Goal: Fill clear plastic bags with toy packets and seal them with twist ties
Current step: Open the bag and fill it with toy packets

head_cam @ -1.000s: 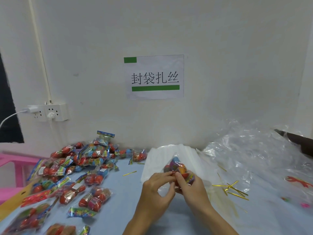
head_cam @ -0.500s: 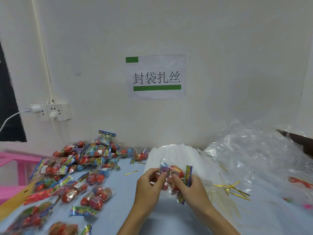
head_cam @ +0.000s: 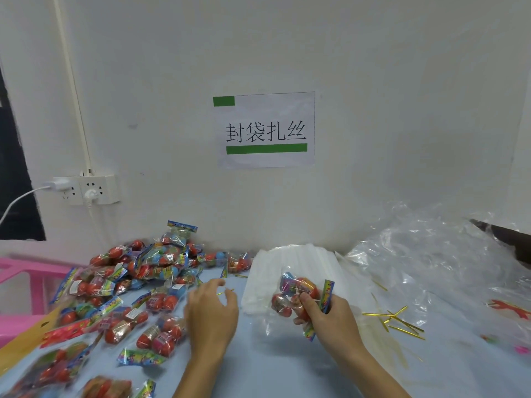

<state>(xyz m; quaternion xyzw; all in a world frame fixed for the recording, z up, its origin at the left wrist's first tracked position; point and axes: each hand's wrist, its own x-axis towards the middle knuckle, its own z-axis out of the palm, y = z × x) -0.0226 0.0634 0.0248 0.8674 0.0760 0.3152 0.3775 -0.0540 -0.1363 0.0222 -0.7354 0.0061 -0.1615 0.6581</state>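
The right hand (head_cam: 330,317) has its grip pinching a clear bag (head_cam: 296,297) stuffed with toy packets, fingers curled around the bunched neck while the red and blue toys bulge out above and to the left of the knuckles; a striped packet header (head_cam: 326,293) sticks up just beside the thumb. The left hand (head_cam: 211,314) hovers over the pale blue surface (head_cam: 273,366) well to the left of that grip, its own grip spread and loosely curved, holding nothing; a single gold twist tie (head_cam: 225,292) lies just beyond its fingertips. Behind the filled bag, touching it from the far side, sits a stack of flat white bags (head_cam: 287,259). To the right of the right hand a small scatter of gold twist ties (head_cam: 396,320) lies near a crumpled heap of clear plastic (head_cam: 431,259). Left of the left hand, a large pile of loose toy packets (head_cam: 138,280) spreads across the surface toward a pink rack (head_cam: 26,271). On the wall above hang a paper sign (head_cam: 265,129) and a socket strip (head_cam: 86,189).
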